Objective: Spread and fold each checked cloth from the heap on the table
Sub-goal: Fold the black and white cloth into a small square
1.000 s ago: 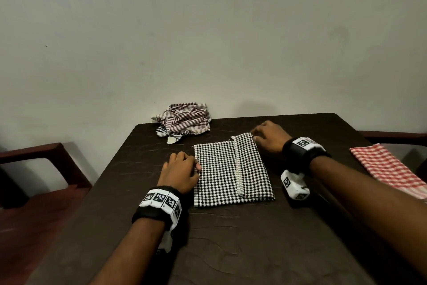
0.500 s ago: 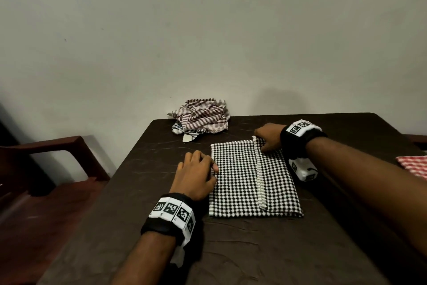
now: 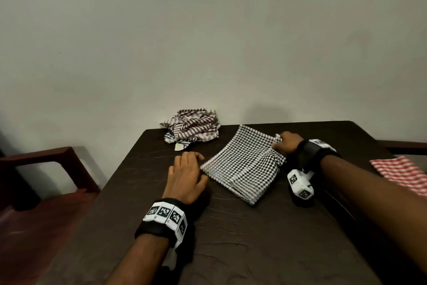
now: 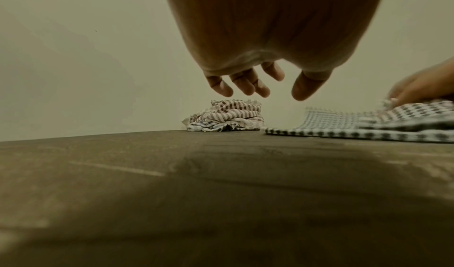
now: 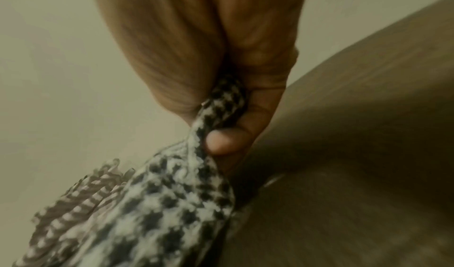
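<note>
Right hand [image 3: 287,143] pinches the folded black-checked cloth [image 3: 242,164] to carry it aside, left hand [image 3: 186,175] loose and empty; next, the heap [image 3: 193,125]

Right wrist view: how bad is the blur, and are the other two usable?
Right wrist: heavy motion blur, though the right hand pinching the black-and-white checked cloth still reads. Left wrist: dim, table foreground soft, left hand shadowed but readable, striped heap fairly sharp. Head: dim and even, wide-angle bend at the edges, cloth checks slightly smeared.
</note>
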